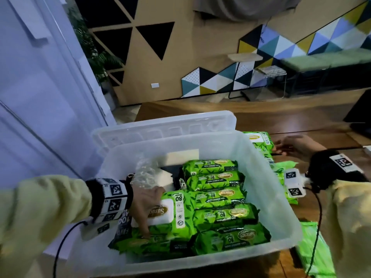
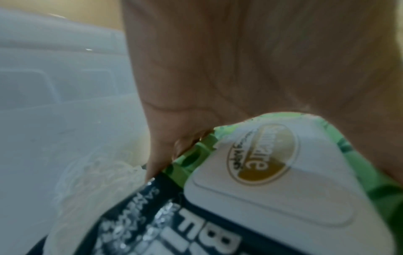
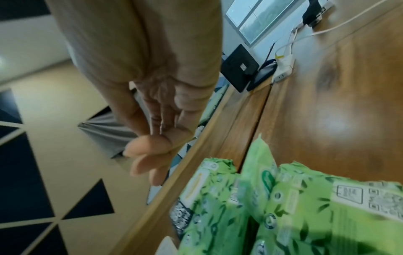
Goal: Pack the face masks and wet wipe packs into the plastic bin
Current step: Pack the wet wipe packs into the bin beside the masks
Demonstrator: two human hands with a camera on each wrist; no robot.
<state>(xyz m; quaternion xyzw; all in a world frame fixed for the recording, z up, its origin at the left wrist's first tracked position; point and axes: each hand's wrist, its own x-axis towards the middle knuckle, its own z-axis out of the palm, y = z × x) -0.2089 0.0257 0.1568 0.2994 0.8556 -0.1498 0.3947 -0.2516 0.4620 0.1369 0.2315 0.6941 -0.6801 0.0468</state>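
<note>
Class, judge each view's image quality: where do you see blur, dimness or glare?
Head view: dim, bluish, background smeared; wet wipe pack readable. Left wrist view: soft, left hand fills frame. Right wrist view: motion-blurred packs, glare on table.

Held wet wipe pack [image 1: 170,213]: "80", gold oval brand logo, partly legible
Packs in bin [image 1: 218,197]: "80"
Black packet [image 2: 174,229]: "TB", rest unclear
</note>
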